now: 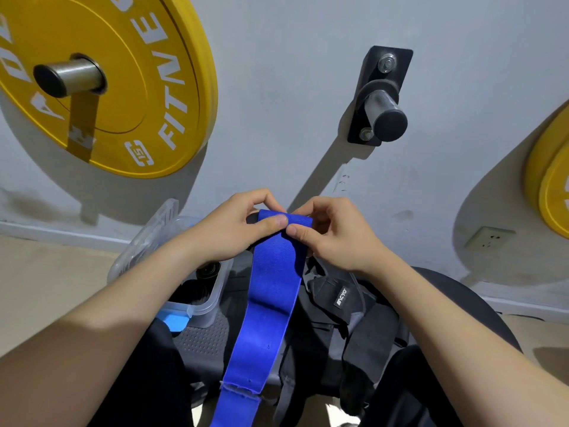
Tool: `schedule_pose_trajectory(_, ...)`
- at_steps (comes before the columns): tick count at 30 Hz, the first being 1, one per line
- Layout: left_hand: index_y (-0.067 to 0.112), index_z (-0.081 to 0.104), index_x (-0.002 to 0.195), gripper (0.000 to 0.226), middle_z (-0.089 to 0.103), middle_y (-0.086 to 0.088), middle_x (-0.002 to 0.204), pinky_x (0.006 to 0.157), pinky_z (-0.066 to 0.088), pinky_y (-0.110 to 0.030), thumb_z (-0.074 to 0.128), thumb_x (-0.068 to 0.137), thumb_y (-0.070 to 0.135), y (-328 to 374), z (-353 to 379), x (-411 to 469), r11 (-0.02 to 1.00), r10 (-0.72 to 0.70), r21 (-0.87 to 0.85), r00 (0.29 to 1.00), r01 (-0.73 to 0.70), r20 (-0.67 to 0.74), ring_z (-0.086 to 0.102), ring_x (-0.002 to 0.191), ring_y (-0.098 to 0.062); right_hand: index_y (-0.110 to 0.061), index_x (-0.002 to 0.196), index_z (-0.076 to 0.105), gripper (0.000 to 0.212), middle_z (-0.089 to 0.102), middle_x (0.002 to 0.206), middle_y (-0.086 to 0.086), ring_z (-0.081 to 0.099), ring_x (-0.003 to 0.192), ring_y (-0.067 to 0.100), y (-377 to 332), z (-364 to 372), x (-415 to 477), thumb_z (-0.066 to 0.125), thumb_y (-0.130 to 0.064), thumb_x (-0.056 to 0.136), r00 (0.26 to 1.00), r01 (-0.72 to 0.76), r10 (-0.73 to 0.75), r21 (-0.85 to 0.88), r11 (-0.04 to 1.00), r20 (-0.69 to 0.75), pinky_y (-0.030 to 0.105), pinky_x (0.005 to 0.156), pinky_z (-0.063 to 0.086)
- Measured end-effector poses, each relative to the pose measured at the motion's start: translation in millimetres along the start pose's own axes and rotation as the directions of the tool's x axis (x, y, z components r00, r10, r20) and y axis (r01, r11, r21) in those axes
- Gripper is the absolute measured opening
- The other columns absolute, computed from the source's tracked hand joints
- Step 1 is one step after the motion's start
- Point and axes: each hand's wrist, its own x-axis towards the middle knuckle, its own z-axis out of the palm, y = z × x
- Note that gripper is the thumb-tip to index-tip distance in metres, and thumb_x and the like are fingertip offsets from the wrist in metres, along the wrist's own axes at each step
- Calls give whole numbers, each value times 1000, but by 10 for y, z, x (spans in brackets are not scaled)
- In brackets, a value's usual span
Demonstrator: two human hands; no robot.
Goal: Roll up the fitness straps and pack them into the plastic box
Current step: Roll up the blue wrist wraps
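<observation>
A long blue fitness strap (264, 306) hangs from my hands down toward the bottom of the view. My left hand (234, 229) and my right hand (332, 232) both pinch its folded top end between thumb and fingers, thumbs almost touching. Below and to the right lies a heap of black and grey straps (341, 315) with a small logo tag. The clear plastic box (200, 306) stands open at the left, under my left forearm, with dark rolled straps (206, 272) inside; its lid (147, 238) leans up behind it.
A grey dotted platform (203, 337) carries the box and the straps. On the wall hang a yellow weight plate (101, 81) on a peg at left, a bare black peg (381, 109) at centre, and another yellow plate (551, 186) at right. A wall socket (489, 237) sits low right.
</observation>
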Motion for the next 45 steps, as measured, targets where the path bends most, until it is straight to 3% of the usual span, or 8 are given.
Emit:
schedule_pose_trajectory(10, 16, 75, 99, 19, 82, -12, 88, 67, 58, -28, 72, 104, 34, -24, 20, 125, 976, -140, -179, 987, 123, -85, 79, 78, -20, -25, 93, 79, 14, 74, 71, -2, 60, 59, 9, 20, 73, 128, 91, -23, 85, 995, 3, -8, -49, 999, -97, 26, 61, 48)
schedule_pose_trajectory(13, 19, 74, 98, 18, 76, -25, 95, 77, 58, -46, 70, 105, 35, -115, 75, 252, 984, -150, -122, 974, 130, -170, 73, 84, -37, -24, 94, 80, 13, 77, 74, -1, 67, 66, 16, 42, 125, 208, 90, -21, 86, 990, -41, 34, -48, 998, -137, 30, 64, 54)
schedule_pose_trajectory(21, 28, 82, 101, 5, 70, 14, 77, 72, 49, -17, 79, 99, 24, -182, 223, 343, 936, -232, -316, 947, 156, -221, 57, 72, -5, -35, 99, 80, 19, 73, 73, -7, 60, 62, 9, 84, 354, 143, 85, -23, 85, 907, -255, 268, 83, 963, -324, 32, 63, 54)
schedule_pose_trajectory(28, 17, 81, 118, 27, 83, -11, 103, 82, 64, -30, 82, 92, 8, -82, 19, -9, 823, -257, -557, 949, 116, -182, 81, 96, -26, -22, 112, 75, 22, 76, 90, 14, 67, 78, 31, -200, 457, 112, 70, -31, 92, 970, -181, 217, 275, 944, -107, 47, 73, 54)
schedule_pose_trajectory(33, 25, 81, 100, 15, 82, 0, 100, 94, 64, -45, 86, 92, 14, -34, -161, -298, 974, -143, -210, 948, 84, -285, 79, 102, -21, -19, 119, 70, 18, 74, 97, 18, 71, 91, 29, -321, 623, 26, 60, -31, 110, 983, -151, 176, 301, 942, -57, 51, 86, 56)
schedule_pose_trajectory(38, 32, 69, 121, 36, 81, 1, 92, 83, 67, -48, 87, 91, 21, 86, -406, -321, 991, -130, 15, 980, 133, -151, 80, 85, -18, -20, 117, 60, 14, 74, 104, 13, 70, 98, 36, -371, 611, 12, 63, -30, 107, 991, -124, 131, 246, 961, -12, 61, 91, 55)
schedule_pose_trajectory(41, 29, 71, 100, 14, 76, 5, 81, 73, 63, -45, 83, 93, 31, 41, -388, -304, 957, -59, 277, 994, 82, -89, 74, 72, -14, -17, 116, 60, 9, 74, 101, 8, 69, 91, 38, -397, 546, 37, 63, -20, 108, 997, -75, 72, 165, 983, 28, 59, 82, 56)
schedule_pose_trajectory(45, 35, 59, 94, 22, 75, 0, 74, 62, 49, -32, 81, 93, 40, -58, -405, -326, 973, -78, 216, 997, 77, -5, 63, 62, -9, -20, 108, 59, 9, 70, 87, -8, 63, 80, 41, -415, 499, 9, 66, -13, 106, 999, -11, 5, 138, 990, 40, 42, 63, 49)
